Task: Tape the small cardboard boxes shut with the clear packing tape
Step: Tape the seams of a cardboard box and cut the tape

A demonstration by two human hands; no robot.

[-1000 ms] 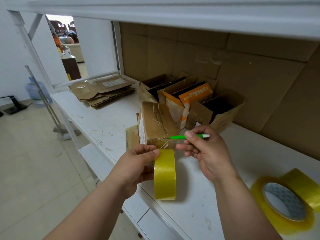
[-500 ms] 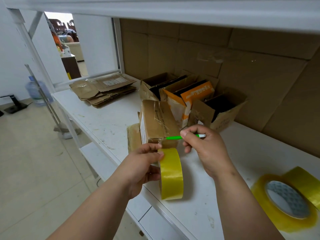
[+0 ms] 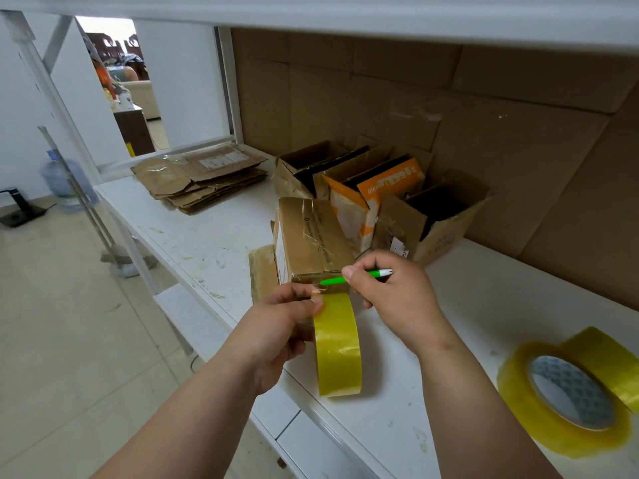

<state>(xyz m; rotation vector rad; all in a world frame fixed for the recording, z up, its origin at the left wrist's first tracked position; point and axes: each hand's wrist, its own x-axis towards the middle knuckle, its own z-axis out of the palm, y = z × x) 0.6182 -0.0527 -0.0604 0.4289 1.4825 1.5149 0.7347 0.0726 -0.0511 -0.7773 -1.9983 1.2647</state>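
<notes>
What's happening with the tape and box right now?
Left hand holds tape roll upright. Right hand pokes green pen at tape by closed box. Nothing in the way.

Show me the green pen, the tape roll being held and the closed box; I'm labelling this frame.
green pen (image 3: 349, 279), head view, on its green barrel.
tape roll (image 3: 339, 344), head view, on its outer yellow band.
closed box (image 3: 311, 236), head view, on its top face.
</notes>
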